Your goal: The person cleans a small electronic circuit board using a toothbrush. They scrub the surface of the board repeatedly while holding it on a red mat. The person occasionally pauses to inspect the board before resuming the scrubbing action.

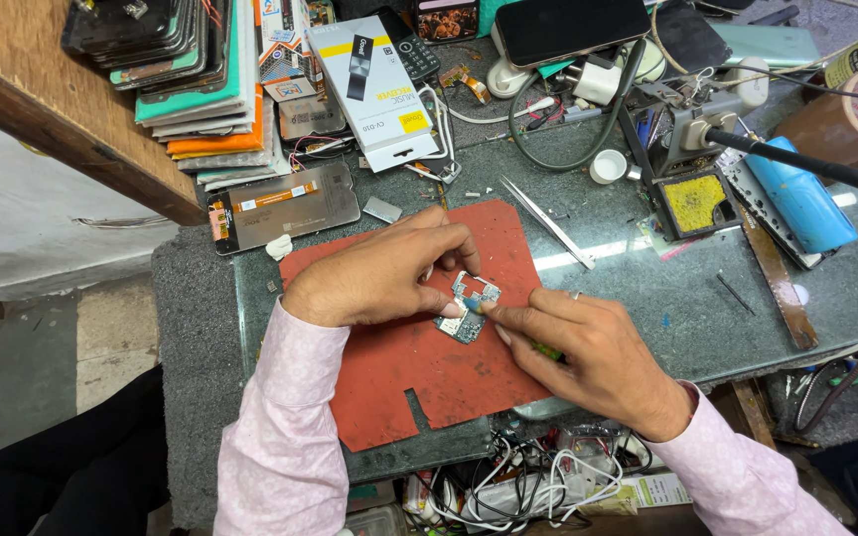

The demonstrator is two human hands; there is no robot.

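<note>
Head view looks straight down on a small circuit board (467, 308) pinned flat on a red work mat (419, 367) that covers the middle of the glass-topped bench (677, 298). The left hand (374, 278) presses down on the board's near-left corner with its fingers (446, 298) curled and closed against it, seemingly to keep it from sliding. The right hand (588, 347) meets the board from the other side, fingers pinched together at the board's edge, with what looks like a thin green-handled tool (546, 350) tucked under the palm; how firmly it is gripped cannot be told. The mat gives a soft, flat backing, which fits holding so small a part by pressure alone.

Open room is scarce. Bare mat lies in front of and behind the hands, but the mat's near edge sits close to the bench front, above a tangle of cables (518, 486). Tweezers (548, 220) lie just beyond the mat's far right corner, a phone screen panel (285, 205) sits just off its far left, and a soldering stand with yellow sponge (692, 201) crowds the right
</note>
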